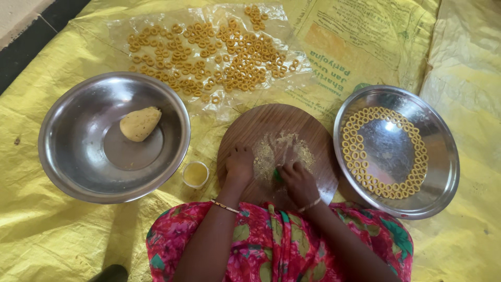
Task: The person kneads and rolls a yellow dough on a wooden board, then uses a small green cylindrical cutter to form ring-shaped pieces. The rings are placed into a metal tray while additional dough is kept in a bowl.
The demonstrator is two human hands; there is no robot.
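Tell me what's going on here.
A person sits on a yellow sheet, both hands on a round wooden board dusted with crumbs. The left hand rests flat; the right hand presses something small and green. A dough lump lies in the steel bowl. Dough rings line the steel plate; more rings lie on clear plastic.

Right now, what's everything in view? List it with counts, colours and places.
board: one, brown round wood, centre, crumbs on it
bowl: one, steel, left
dough: one lump, pale yellow, in the bowl
plate: one, steel, right, dough rings set around its inside
sheet: one, clear plastic, top, many loose orange rings on it
cup: one, small, yellowish, left of board
mat: yellow, under everything
left hand: on board
right hand: on board, something green under its fingers
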